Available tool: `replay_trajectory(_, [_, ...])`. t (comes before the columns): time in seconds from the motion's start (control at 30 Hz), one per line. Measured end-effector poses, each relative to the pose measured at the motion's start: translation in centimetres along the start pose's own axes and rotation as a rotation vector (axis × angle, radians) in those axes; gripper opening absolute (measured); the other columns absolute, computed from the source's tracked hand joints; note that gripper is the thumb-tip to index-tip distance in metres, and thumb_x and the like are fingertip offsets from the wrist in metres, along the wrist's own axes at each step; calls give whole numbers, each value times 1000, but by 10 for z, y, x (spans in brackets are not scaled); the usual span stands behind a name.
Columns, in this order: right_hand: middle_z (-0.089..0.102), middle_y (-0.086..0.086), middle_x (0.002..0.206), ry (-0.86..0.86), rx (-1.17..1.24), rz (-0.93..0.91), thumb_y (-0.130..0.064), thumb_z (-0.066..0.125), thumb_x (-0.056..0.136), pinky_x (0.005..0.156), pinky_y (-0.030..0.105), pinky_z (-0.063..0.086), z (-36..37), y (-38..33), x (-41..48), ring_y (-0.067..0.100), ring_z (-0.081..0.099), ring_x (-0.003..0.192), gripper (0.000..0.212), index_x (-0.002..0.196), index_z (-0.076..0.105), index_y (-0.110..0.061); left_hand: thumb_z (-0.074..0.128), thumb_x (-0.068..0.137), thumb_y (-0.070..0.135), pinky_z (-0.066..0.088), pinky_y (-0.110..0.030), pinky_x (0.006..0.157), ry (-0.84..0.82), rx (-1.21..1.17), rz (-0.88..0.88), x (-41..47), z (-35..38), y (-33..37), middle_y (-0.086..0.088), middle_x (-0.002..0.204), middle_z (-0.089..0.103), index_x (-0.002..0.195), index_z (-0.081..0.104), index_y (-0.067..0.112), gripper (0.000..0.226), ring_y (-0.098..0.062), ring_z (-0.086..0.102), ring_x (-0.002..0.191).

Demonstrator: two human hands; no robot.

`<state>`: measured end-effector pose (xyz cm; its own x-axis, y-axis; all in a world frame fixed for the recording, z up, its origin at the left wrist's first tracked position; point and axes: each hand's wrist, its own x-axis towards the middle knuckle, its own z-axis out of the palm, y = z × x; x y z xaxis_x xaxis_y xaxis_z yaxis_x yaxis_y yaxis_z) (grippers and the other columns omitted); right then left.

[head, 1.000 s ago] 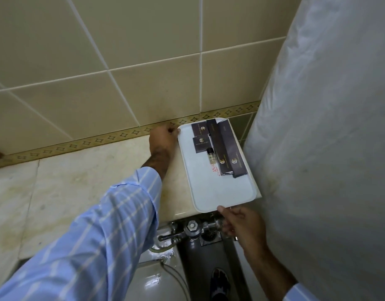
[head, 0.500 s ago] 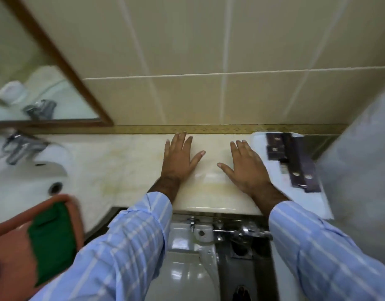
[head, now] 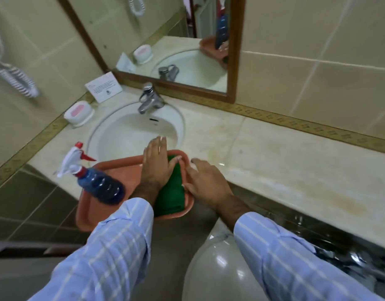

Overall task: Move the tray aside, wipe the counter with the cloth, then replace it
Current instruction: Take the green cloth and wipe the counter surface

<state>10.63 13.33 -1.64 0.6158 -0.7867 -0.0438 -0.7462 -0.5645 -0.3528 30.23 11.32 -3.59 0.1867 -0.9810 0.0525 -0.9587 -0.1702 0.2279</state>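
View had swung to the sink; white tray gone from frame. Left hand, spread flat, covered the green cloth; right hand, open, at its 3 o'clock. Wiping likely next.

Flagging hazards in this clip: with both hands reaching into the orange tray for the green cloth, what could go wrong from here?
The orange tray sits over the sink rim and seems to overhang the counter edge, so tugging the green cloth may tip it. The spray bottle lying in it could roll off. Both the left hand and right hand are open, gripping nothing.
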Motion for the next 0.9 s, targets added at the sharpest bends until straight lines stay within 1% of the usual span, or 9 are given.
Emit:
replay_trajectory(0.07, [67, 13, 116, -69, -78, -83, -39, 53, 99, 78, 41, 47, 8, -28, 7, 35, 62, 106, 34, 116, 67, -13, 57, 96, 47, 24, -44, 124, -44, -78, -51, -8, 3, -23, -14, 162, 33, 156, 31, 7, 76, -34, 29, 149])
replay_trajectory(0.13, [72, 11, 103, -148, -145, -55, -31, 54, 100, 68, 38, 43, 16, -49, 10, 33, 67, 96, 26, 103, 72, -13, 60, 96, 41, 27, -40, 122, -77, -101, -98, -18, 10, -34, -13, 156, 40, 154, 36, 6, 72, -32, 36, 143])
replay_trajectory(0.27, [73, 10, 105, -175, -132, 182, -12, 52, 99, 66, 37, 42, 32, -76, 16, 32, 69, 97, 18, 110, 66, -13, 62, 93, 43, 38, -45, 113, -83, -157, -242, -24, 24, -41, -14, 140, 55, 142, 52, 7, 62, -35, 49, 129])
replay_trajectory(0.4, [69, 11, 112, -128, 87, 378, -11, 48, 101, 66, 38, 46, 36, -81, 23, 34, 69, 100, 21, 120, 55, -15, 72, 87, 34, 52, -40, 94, -112, -270, -307, -14, 19, -33, -12, 114, 74, 116, 69, 10, 37, -33, 67, 108])
replay_trajectory(0.53, [67, 10, 111, -56, 329, 434, -13, 55, 92, 77, 40, 57, 29, -80, 19, 34, 67, 99, 24, 115, 55, -16, 72, 84, 20, 49, -29, 82, -64, -428, -380, -19, 3, -23, -8, 104, 78, 106, 77, 13, 23, -30, 70, 99])
replay_trajectory(0.63, [63, 3, 105, 106, 481, 465, -14, 63, 80, 81, 36, 56, 7, -70, 12, 24, 63, 94, 25, 104, 63, -20, 75, 82, 23, 56, -34, 85, 17, -623, -441, -21, -8, -16, -2, 96, 78, 103, 76, 17, 22, -24, 72, 94])
replay_trajectory(0.77, [60, -1, 96, 318, 586, 562, -14, 68, 77, 67, 13, 46, -18, -22, -1, 9, 57, 77, 21, 96, 71, -22, 80, 80, 29, 59, -35, 76, 112, -775, -333, -6, -17, 20, 0, 89, 76, 102, 75, 15, 26, -19, 71, 82])
replay_trajectory(0.83, [62, -1, 95, 358, 562, 616, -12, 70, 76, 59, 2, 37, -20, 11, -6, 0, 50, 69, 21, 94, 74, -22, 80, 82, 26, 51, -26, 72, 90, -711, -223, 6, -13, 50, -2, 91, 74, 106, 74, 12, 29, -17, 67, 82])
replay_trajectory(0.9, [65, 0, 95, 364, 523, 648, -11, 71, 76, 60, -1, 37, -15, 39, -10, -2, 49, 67, 23, 95, 75, -22, 79, 83, 25, 46, -23, 78, 44, -613, -162, 19, -3, 77, -4, 100, 71, 121, 68, 11, 42, -18, 64, 90])
